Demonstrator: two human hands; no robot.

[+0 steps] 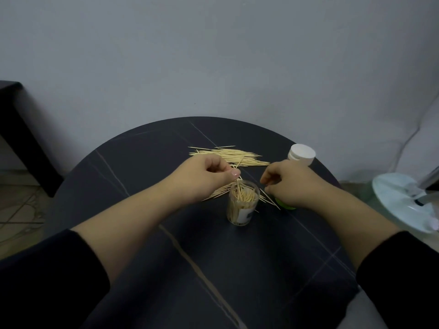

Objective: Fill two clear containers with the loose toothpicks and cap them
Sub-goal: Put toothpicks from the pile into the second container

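Note:
A clear container (242,205), open at the top and packed with upright toothpicks, stands mid-table. My left hand (209,174) hovers just above its left rim, fingers pinched on a few toothpicks whose tips dip into the opening. My right hand (285,181) rests on the table to the container's right, fingers curled over loose toothpicks; whether it grips any is unclear. A pile of loose toothpicks (235,154) lies behind both hands, and more (219,193) spread under my left hand. A second container with a white cap (301,154) stands behind my right hand. A green lid (283,205) peeks from under my right hand.
The round dark table (190,257) ends close behind the toothpick pile, near a grey wall. A pale round fan base (403,205) sits off the table's right edge. A dark piece of furniture (19,129) stands at the left.

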